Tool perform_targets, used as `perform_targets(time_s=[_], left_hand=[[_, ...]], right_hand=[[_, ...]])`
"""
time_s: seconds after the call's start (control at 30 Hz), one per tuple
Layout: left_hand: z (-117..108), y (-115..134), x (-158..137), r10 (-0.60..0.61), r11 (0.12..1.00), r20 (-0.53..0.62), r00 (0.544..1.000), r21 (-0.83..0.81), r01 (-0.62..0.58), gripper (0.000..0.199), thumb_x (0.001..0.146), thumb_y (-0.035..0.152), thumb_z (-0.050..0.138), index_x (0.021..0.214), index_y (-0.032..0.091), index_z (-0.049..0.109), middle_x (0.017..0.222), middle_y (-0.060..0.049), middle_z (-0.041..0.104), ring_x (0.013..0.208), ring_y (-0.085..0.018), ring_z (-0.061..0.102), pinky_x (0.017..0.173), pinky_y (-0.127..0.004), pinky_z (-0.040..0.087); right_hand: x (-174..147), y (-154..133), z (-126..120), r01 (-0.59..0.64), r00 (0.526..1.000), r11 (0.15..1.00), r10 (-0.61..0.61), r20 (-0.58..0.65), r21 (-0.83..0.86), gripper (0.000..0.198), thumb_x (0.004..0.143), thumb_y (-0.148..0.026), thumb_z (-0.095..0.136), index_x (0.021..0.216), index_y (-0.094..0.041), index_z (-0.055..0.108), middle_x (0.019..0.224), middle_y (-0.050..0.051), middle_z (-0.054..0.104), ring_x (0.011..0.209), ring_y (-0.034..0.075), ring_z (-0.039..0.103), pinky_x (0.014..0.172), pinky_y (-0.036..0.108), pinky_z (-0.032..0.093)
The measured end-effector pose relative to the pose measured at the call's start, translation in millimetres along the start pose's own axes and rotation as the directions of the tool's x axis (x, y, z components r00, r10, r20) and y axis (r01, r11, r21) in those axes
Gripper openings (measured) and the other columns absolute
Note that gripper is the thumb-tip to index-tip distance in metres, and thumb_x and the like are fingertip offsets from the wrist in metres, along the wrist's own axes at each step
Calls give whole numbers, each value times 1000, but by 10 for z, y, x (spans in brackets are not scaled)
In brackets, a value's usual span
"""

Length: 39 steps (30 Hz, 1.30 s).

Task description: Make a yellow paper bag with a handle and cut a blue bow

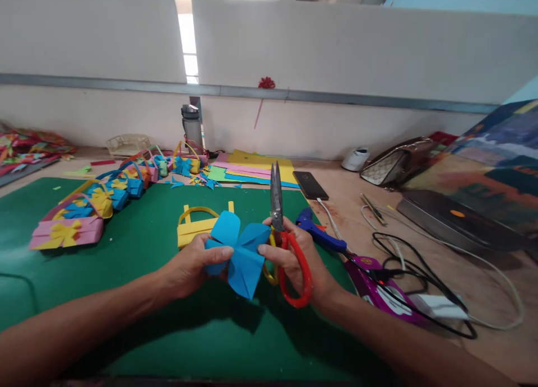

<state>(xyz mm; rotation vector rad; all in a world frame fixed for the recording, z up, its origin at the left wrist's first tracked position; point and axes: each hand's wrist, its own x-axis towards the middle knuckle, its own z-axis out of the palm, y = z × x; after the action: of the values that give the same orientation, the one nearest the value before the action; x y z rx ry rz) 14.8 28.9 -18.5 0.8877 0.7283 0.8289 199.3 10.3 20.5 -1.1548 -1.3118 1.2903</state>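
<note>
A blue paper flower [246, 264] with several wide petals is held up in front of me. My left hand [187, 264] pinches its left side, thumb on top. At its right edge, the thumb and fingers of my right hand [317, 272] hold a petal. The same hand also carries scissors [276, 202] with red and yellow handles, blades pointing up and almost together. Just behind the flower, a yellow paper basket [193, 234] with a looped handle lies on the green mat [138, 320], partly covered by the flower and my left hand.
Finished-looking paper baskets [69, 234] with bows line the mat's left side. Coloured sheets [260, 166] and blue scraps lie at the back, near a bottle [192, 126]. To the right are a phone [311, 184], blue glue gun [319, 233], purple power strip [378, 292] and tangled cables.
</note>
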Motion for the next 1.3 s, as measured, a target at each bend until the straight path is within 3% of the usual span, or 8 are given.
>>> perform_targets(time_s=[0.23,0.5,0.63,0.73,0.83,0.93,1.17,1.3], left_hand=[[-3,-32,5,-29,999,-57,998,24,31,33,52,33,84,68,10,66,59,-4,65,49,-12,56,48,-22,43],[6,-31,-9,-39,999,-32,999,-13,39,36,51,33,85,72,10,66,65,-5,67,54,-13,59,53,-24,46],[31,-8,-5,-24,999,-66,998,-33,22,38,51,35,85,71,11,64,62,-4,65,52,-13,58,52,-24,47],[27,-11,14,-4,999,-133,991,-42,-1,36,55,36,83,72,12,62,61,-2,64,51,-12,57,50,-23,47],[19,-22,34,27,999,-184,983,-31,-33,35,60,39,80,72,13,61,61,-3,64,51,-12,57,49,-23,47],[31,-26,39,34,999,-213,976,-22,-39,35,61,40,79,73,13,61,61,-3,63,50,-11,56,49,-23,48],[81,-30,17,17,999,-185,983,-34,-24,39,58,38,81,80,12,62,65,-4,65,54,-13,58,54,-25,50],[89,-28,7,18,998,-200,980,-58,-30,34,58,34,81,75,12,62,60,-3,63,52,-12,57,51,-23,47]], right_hand=[[-7,44,35,-38,998,998,35,57,47,36,64,-21,67,92,-21,44,58,-10,48,48,8,45,46,20,36],[7,98,3,-31,998,1000,31,46,0,35,64,-21,65,93,-21,46,59,-8,50,51,10,51,48,22,40],[19,63,-46,-18,1000,995,16,-16,-99,34,66,-25,66,94,-21,47,60,-8,49,49,10,51,46,21,40],[32,34,-77,-30,996,986,16,-88,-165,41,67,-31,69,102,-21,48,71,-4,55,52,10,52,47,23,43],[37,61,-85,-44,996,991,34,-81,-129,49,67,-40,71,105,-20,48,82,1,60,59,12,57,50,24,45],[27,122,-64,-55,998,998,54,-28,-44,49,66,-41,73,103,-21,49,79,0,60,64,15,59,53,25,46],[-44,141,29,-107,991,994,105,84,19,39,68,-21,68,101,-22,48,63,-9,47,51,8,46,49,21,38],[-73,114,52,-110,992,994,108,70,15,35,68,-19,65,98,-21,48,60,-10,42,47,6,39,44,19,32]])
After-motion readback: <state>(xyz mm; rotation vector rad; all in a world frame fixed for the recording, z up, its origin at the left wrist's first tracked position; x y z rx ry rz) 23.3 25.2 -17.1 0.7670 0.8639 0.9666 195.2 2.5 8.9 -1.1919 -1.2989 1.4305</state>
